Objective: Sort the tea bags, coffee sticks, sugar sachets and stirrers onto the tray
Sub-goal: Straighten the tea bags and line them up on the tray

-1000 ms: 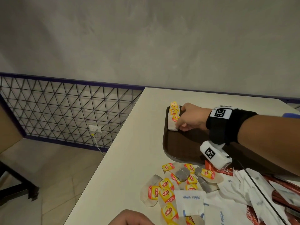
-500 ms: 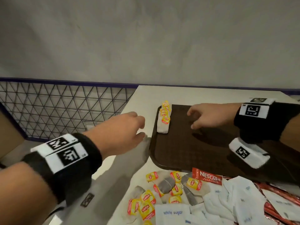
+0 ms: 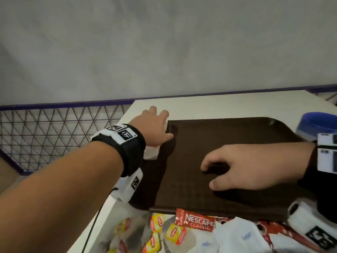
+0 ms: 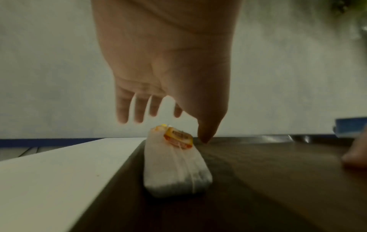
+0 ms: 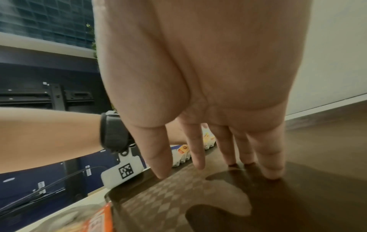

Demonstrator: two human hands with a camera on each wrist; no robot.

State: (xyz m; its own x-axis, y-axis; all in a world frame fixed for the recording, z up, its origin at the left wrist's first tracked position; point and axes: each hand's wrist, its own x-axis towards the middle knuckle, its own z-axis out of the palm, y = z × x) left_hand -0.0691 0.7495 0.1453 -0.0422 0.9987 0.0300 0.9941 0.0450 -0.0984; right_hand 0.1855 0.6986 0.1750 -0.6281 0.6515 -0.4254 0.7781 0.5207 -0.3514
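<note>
A row of white tea bags (image 3: 151,154) with yellow tags lies along the left edge of the dark brown tray (image 3: 237,136). My left hand (image 3: 158,125) hovers over that row with its fingers straight and spread. In the left wrist view the left hand (image 4: 168,120) is just above the tea bags (image 4: 176,164), thumb tip down at the row's right side. My right hand (image 3: 209,176) rests spread fingertips on the bare tray middle and holds nothing. The right wrist view shows the right hand (image 5: 198,164) on the tray (image 5: 317,157), the tea bags (image 5: 208,138) beyond.
On the white table in front of the tray lie loose yellow-tagged tea bags (image 3: 175,234), a red Nescafe coffee stick (image 3: 195,220) and white sugar sachets (image 3: 237,236). A blue object (image 3: 319,123) sits at the tray's far right. The table's left edge (image 3: 127,110) drops off beside a wire fence.
My left hand has come up from the near table edge to over the tea bag row. My right hand has left the row and set its fingertips on the tray's middle.
</note>
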